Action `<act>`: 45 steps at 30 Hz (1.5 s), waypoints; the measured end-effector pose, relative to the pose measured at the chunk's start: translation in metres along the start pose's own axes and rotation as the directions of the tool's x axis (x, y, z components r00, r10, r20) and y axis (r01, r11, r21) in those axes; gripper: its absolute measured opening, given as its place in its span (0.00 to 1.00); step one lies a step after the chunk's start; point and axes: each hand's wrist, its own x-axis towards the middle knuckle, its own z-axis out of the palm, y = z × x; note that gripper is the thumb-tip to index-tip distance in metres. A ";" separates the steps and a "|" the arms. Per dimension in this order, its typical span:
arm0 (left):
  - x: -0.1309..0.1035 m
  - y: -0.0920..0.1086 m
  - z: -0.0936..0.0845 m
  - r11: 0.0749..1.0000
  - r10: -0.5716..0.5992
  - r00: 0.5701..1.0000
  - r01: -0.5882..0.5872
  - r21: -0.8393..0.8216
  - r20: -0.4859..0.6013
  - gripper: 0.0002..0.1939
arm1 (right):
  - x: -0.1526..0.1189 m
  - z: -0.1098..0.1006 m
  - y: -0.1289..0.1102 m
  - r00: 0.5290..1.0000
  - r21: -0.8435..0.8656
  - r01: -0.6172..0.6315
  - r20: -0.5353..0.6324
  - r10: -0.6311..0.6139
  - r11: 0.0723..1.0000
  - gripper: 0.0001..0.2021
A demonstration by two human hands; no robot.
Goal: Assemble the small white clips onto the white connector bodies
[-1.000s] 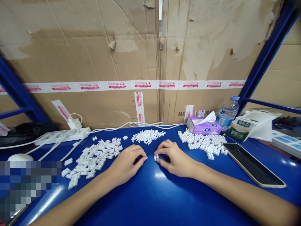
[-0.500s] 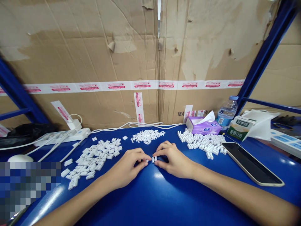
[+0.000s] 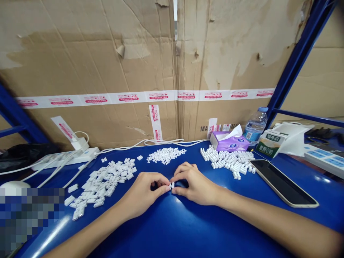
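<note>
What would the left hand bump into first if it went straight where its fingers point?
Probably the small white plastic piece pinched in the right hand. The left hand is right beside it, maybe touching; depth is hard to judge.

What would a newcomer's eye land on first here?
Probably the left hand and right hand, fingertips together on a small white piece at the middle of the shiny blue tabletop. Next, the white heaps: one at left, one at right, and finer bits between, farther back. Behind stands a big cardboard wall, crossed by red-printed white tape.
</note>
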 end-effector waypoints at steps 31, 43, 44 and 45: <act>-0.003 -0.007 0.004 0.970 0.214 0.976 -0.206 0.128 -0.047 0.12 | 0.001 0.003 0.001 0.999 0.026 -0.009 -0.037 0.010 1.000 0.10; -0.004 -0.004 0.005 0.973 0.216 0.976 -0.213 0.092 -0.021 0.13 | 0.000 0.002 -0.001 1.000 0.038 -0.019 -0.021 0.020 0.999 0.07; -0.004 -0.005 0.005 0.974 0.209 0.978 -0.206 0.092 -0.019 0.13 | 0.000 0.002 -0.001 1.000 0.037 -0.018 -0.021 0.019 0.999 0.08; -0.004 -0.005 0.005 0.975 0.202 0.979 -0.200 0.092 -0.017 0.13 | 0.000 0.002 -0.001 1.000 0.037 -0.018 -0.023 0.019 0.999 0.08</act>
